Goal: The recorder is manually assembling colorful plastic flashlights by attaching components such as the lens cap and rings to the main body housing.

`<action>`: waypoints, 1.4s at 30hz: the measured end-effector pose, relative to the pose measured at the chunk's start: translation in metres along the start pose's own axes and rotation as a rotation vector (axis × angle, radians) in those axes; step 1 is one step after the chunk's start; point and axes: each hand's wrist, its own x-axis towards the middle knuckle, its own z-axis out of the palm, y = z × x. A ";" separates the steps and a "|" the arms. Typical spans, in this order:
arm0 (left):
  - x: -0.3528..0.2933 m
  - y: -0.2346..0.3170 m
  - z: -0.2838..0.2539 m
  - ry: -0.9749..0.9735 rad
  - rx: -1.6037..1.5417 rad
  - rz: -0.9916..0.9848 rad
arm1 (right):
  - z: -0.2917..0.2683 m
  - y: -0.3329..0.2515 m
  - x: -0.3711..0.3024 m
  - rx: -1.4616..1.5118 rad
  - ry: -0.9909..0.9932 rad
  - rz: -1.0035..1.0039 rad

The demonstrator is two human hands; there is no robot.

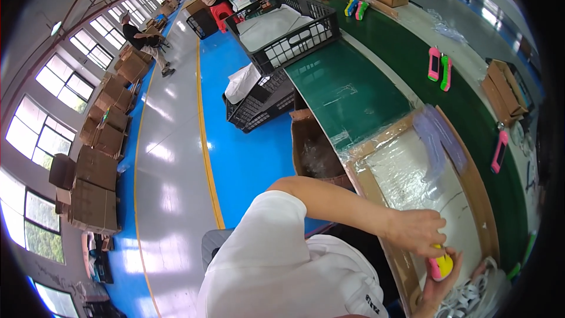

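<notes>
My right hand (442, 287) is closed around a small yellow-and-pink handheld device (441, 267) over the near end of the tray. My left hand (415, 232) reaches in from the left with its fingers curled down at the device's upper end. What those fingertips pinch there is hidden. Both hands are above a cardboard-edged tray (368, 179) with a pale, plastic-covered bottom. Beside my right hand lies a heap of white cords (471, 295), partly in a clear bag.
Pink and green devices (434, 63) lie along the green conveyor belt (406, 53). A black crate (282, 35) stands at the bench's far end, another black crate (256, 106) below it. An open carton (315, 147) sits left of the bench. Two people are farther off.
</notes>
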 end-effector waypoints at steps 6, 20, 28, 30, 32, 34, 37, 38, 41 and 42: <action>0.007 0.005 -0.004 -0.132 -0.649 -0.390 | 0.023 -0.001 -0.032 -0.550 0.132 -0.525; 0.035 0.010 0.052 -0.138 -0.293 -0.271 | -0.011 -0.024 -0.008 -0.378 0.415 -0.326; 0.010 0.019 0.059 -0.211 -1.902 -1.329 | 0.008 -0.023 -0.039 -0.085 0.068 -0.528; 0.000 0.019 0.070 -0.279 -2.126 -1.388 | 0.007 -0.020 -0.039 -0.014 0.071 -0.564; 0.014 0.034 0.069 -0.290 -1.828 -1.244 | 0.004 -0.016 -0.041 0.044 0.185 -0.579; 0.026 0.046 0.076 -0.228 -0.976 -0.702 | 0.006 -0.015 -0.038 -0.028 0.278 -0.604; 0.032 0.050 0.087 -0.137 -0.758 -0.509 | 0.013 -0.021 -0.043 -0.008 0.290 -0.639; 0.042 0.056 0.078 -0.421 -1.234 -0.918 | 0.008 -0.019 -0.049 0.063 0.268 -0.644; 0.049 0.065 0.079 -0.443 -2.133 -1.102 | 0.004 -0.025 -0.060 0.180 0.195 -0.651; 0.047 0.068 0.081 -0.442 -2.237 -1.111 | 0.005 -0.026 -0.063 0.233 0.153 -0.665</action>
